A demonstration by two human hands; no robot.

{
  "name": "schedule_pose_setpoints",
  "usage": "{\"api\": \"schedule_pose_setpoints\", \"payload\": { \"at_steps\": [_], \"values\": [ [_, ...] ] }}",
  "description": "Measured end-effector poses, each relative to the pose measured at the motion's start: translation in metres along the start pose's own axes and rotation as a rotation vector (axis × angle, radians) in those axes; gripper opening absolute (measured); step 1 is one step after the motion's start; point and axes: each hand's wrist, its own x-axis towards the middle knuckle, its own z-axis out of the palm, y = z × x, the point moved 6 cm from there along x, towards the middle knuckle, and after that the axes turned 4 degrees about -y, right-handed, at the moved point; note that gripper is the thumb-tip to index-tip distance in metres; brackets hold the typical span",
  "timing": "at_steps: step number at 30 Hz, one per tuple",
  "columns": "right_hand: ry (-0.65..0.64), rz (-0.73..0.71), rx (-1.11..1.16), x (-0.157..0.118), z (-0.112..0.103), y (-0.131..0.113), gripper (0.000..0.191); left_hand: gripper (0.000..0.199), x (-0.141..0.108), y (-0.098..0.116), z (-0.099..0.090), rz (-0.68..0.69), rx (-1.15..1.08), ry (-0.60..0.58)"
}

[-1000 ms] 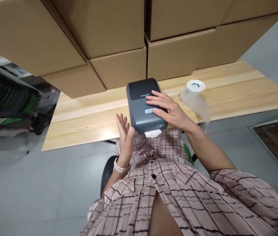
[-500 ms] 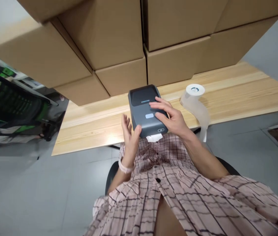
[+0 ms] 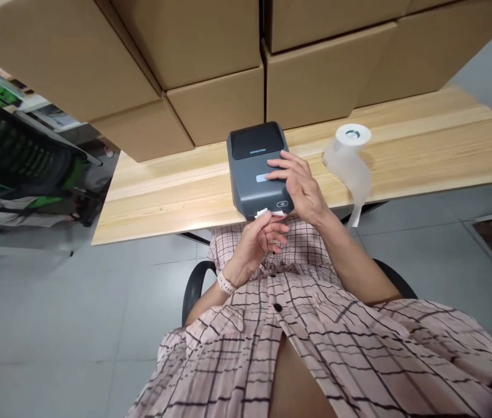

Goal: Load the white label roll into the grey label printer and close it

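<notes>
A dark grey label printer rests on the wooden table at its front edge, with a black window on its far half and a light blue button in the middle. White paper sticks out of its near end. My left hand pinches this paper between thumb and fingers, just below the printer. My right hand lies on the printer's right side with its fingers spread over the top, one fingertip by the button. To the right stands a white label roll, its loose strip hanging over the table edge.
Large cardboard boxes are stacked along the back of the wooden table. A black and green chair stands at the left, beyond the table. Chair armrests flank my body.
My left hand has gone from the printer's left side to the paper at its near end. The printer now sits flatter on the table. My right hand has stayed on top; the view has shifted.
</notes>
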Motion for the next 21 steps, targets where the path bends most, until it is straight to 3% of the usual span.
{"api": "schedule_pose_setpoints", "payload": {
  "at_steps": [2, 4, 11, 15, 19, 21],
  "values": [
    [0.008, -0.01, -0.002, 0.0, -0.001, 0.0, 0.061, 0.06, -0.004, 0.0, 0.005, -0.049, -0.047, -0.099],
    [0.013, -0.012, -0.004, 0.0, -0.001, 0.0, 0.059, 0.065, -0.004, -0.001, 0.005, -0.083, -0.046, -0.125],
    [-0.008, -0.029, -0.064, -0.001, -0.001, 0.0, 0.06, 0.04, 0.01, -0.006, -0.015, 0.053, 0.097, 0.099],
    [-0.043, -0.034, -0.155, -0.002, -0.002, -0.006, 0.056, 0.042, 0.008, -0.005, -0.016, 0.151, 0.164, 0.124],
    [-0.066, -0.015, -0.295, 0.002, -0.005, -0.016, 0.039, 0.043, -0.007, 0.0, -0.024, 0.178, 0.364, 0.045],
    [-0.078, -0.015, -0.325, 0.003, -0.003, -0.019, 0.032, 0.047, -0.018, 0.012, -0.041, 0.274, 0.452, 0.14]
  ]
}}
